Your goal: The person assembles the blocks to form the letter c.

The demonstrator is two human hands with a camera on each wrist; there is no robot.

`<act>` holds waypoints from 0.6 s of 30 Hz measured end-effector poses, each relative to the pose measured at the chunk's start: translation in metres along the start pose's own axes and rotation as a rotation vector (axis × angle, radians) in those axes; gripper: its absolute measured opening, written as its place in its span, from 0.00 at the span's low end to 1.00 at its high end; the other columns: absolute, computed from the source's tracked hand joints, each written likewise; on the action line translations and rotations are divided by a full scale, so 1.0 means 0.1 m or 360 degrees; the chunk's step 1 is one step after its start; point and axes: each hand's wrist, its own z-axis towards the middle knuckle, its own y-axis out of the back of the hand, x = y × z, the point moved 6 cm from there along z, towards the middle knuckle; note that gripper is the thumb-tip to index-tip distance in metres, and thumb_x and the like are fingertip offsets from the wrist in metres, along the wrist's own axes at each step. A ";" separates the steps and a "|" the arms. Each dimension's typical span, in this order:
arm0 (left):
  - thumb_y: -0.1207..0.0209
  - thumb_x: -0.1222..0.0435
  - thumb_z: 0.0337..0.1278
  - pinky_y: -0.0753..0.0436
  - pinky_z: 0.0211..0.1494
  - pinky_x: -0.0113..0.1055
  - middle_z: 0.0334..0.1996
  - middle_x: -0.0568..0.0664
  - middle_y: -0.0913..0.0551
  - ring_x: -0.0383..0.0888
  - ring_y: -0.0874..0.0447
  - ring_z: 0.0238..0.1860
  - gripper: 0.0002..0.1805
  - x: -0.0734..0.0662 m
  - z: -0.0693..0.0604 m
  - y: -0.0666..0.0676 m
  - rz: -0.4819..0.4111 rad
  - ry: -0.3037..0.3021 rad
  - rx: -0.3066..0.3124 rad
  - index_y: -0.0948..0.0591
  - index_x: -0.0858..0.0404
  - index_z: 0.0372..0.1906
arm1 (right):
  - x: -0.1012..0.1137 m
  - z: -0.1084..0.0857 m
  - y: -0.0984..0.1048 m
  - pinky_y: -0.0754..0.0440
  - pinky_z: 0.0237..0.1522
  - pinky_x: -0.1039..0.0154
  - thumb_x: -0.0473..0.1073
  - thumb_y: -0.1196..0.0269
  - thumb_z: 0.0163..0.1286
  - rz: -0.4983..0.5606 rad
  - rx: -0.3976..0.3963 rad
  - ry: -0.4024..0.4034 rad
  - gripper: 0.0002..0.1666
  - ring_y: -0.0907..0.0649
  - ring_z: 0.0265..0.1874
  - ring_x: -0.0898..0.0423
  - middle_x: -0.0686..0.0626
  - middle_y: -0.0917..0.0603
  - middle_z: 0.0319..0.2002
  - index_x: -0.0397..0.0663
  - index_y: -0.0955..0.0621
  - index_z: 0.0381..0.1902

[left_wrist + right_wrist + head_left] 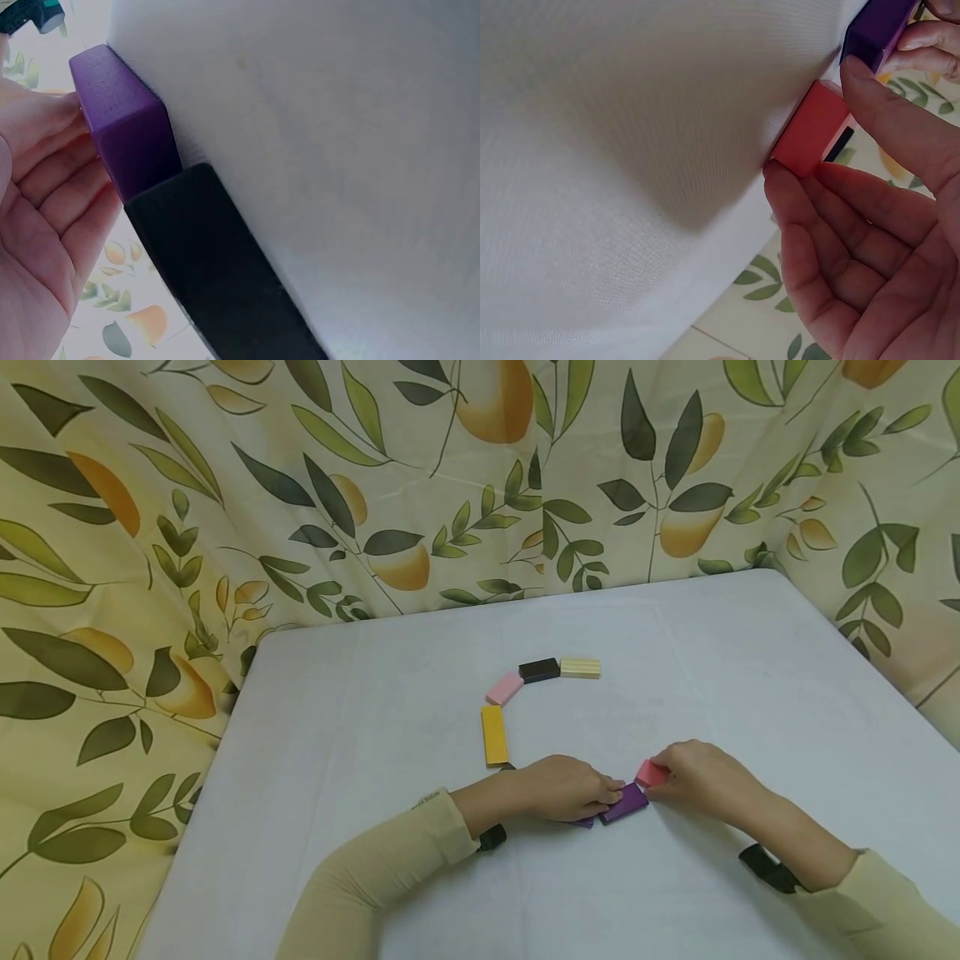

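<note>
Flat oblong blocks lie end to end in a curve on the white table. My right hand (708,781) pinches a coral-red block (651,773) between thumb and fingertips, as the right wrist view shows with the red block (810,127) near a purple one (874,37). Fingertips of my left hand (562,787) rest on that purple block (625,803). Below the left hand, another purple block (583,822) is partly covered. In the left wrist view, a purple block (127,124) meets a black block (225,262), with the left fingers (67,157) extending behind it.
Farther along the curve lie a yellow block (494,737), a pink block (505,688), a black block (539,671) and a striped pale block (581,668). The white table (360,710) ends at a leaf-and-fruit patterned curtain (465,518).
</note>
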 end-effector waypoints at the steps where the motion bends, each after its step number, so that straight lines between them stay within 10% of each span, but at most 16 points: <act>1: 0.51 0.57 0.67 0.35 0.56 0.21 0.62 0.39 0.32 0.30 0.34 0.59 0.21 0.00 0.00 0.00 0.0000 0.0002 0.0001 0.31 0.53 0.63 | 0.00 0.00 0.00 0.37 0.18 0.68 0.40 0.29 0.49 -0.0002 -0.0001 0.0012 0.15 0.36 0.17 0.62 0.59 0.35 0.14 0.54 0.25 0.15; 18: 0.51 0.58 0.67 0.35 0.56 0.21 0.62 0.39 0.32 0.30 0.34 0.60 0.21 -0.01 0.00 0.00 0.0024 0.0008 -0.0005 0.30 0.54 0.63 | 0.03 0.00 0.00 0.36 0.19 0.69 0.39 0.28 0.48 -0.0039 -0.0017 0.0162 0.13 0.35 0.17 0.64 0.60 0.33 0.15 0.52 0.24 0.18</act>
